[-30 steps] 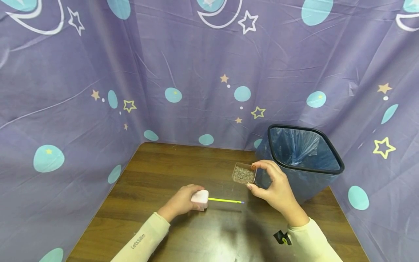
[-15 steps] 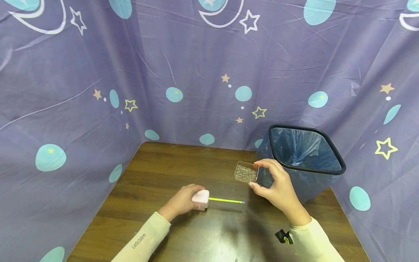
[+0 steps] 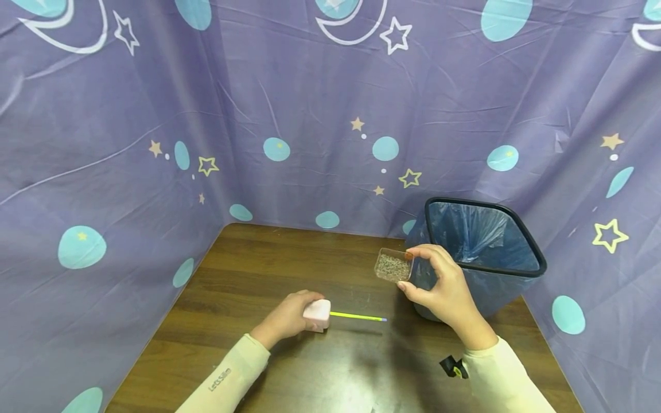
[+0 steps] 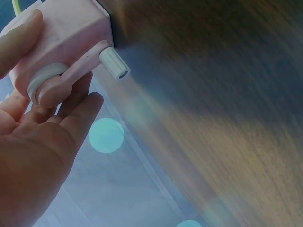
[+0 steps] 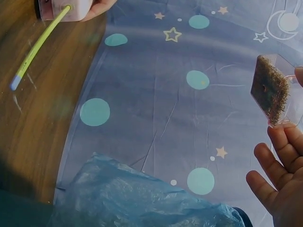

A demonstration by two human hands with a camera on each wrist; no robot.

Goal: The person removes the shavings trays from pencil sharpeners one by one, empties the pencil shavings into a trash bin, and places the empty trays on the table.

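Gripping a pink crank pencil sharpener (image 3: pixel 317 312) in my left hand (image 3: pixel 286 315), I have my thumb against one side of its body and my fingers wrapped round the other. The left wrist view shows the pink crank arm (image 4: pixel 85 61) reaching out beside those fingers, with a pale ribbed knob (image 4: pixel 114 63) at its end. From the opposite face a yellow-green pencil (image 3: pixel 358 316) sticks out toward my right, its free end lavender-blue. Whether the sharpener touches the bench (image 3: pixel 268 258) I cannot tell.

My right hand (image 3: pixel 446 289) pinches a small clear tray (image 3: pixel 397 253) by its right edge, thumb at the near corner and fingers at the far one. It is raised above the bench, just left of the bin (image 3: pixel 480 287), and holds a layer of brown shavings (image 3: pixel 392 268). The bin has a black rim and a translucent bluish liner (image 5: pixel 142 198). Near my right sleeve (image 3: pixel 503 376) lies a small black item (image 3: pixel 453 367) with a yellow-green mark. A purple curtain (image 3: pixel 310 97) with moons and stars hangs behind.
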